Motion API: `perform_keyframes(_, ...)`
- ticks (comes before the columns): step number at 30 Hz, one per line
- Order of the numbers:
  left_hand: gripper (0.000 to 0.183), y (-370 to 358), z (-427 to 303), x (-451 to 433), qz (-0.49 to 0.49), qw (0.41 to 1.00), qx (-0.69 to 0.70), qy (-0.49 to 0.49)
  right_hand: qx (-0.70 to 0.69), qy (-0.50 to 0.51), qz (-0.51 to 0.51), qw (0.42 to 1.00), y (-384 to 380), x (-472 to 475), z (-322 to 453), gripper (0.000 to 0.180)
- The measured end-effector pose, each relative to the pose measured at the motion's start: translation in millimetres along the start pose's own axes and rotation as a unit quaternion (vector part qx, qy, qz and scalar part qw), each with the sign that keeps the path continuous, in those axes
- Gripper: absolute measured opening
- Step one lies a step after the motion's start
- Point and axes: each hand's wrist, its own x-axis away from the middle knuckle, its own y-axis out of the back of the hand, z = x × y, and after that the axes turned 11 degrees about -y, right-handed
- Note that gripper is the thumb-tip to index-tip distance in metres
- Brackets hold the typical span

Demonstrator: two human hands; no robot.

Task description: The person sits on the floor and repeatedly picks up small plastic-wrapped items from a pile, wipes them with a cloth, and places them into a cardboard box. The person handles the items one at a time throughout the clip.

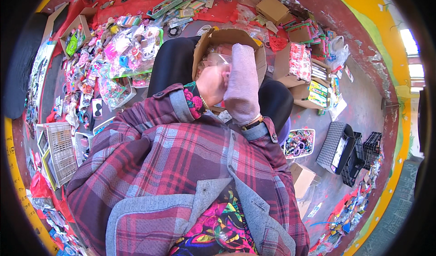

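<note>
A pale pink knitted cloth tube, like a sock (242, 82), is pulled over my right hand (248, 99) down to the wrist, where a dark band shows. The fingers inside it are hidden. Against the cloth's left side is my left hand (212, 84), blurred, with curled fingers; whether it grips anything is unclear. A gold-coloured bracelet circles that wrist. Both hands are over an open cardboard box (203, 48) between my knees. Inside lie clear plastic packets (213, 58), partly covered by my hands.
At left, bagged trinkets (129, 51) cover the floor, beside a white plastic basket (61, 154). Cardboard boxes of packaged goods (299, 63) stand at right. Nearer are a white bin of hair ties (299, 143), a houndstooth box (332, 147) and black crates (352, 164).
</note>
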Motion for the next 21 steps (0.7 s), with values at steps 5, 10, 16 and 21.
perform_keyframes(5, 0.047, -65, -2, 29, -0.022, 0.992, -0.103, -0.067, 0.173, 0.045, 0.015, 0.984, 9, -5, -13, 0.028)
perform_keyframes(10, 0.05, -27, -10, 17, 0.08, 0.995, 0.014, 0.054, 0.17, 0.043, -0.021, 0.984, 7, -10, 11, 0.05)
perform_keyframes(16, 0.06, -22, -17, 21, 0.08, 0.995, -0.002, 0.053, 0.354, 0.207, -0.104, 0.906, 9, -14, 48, 0.051)
perform_keyframes(21, 0.067, -22, -31, 29, 0.09, 0.993, 0.059, 0.057, 0.31, 0.02, -0.036, 0.95, 25, -19, 18, 0.028)
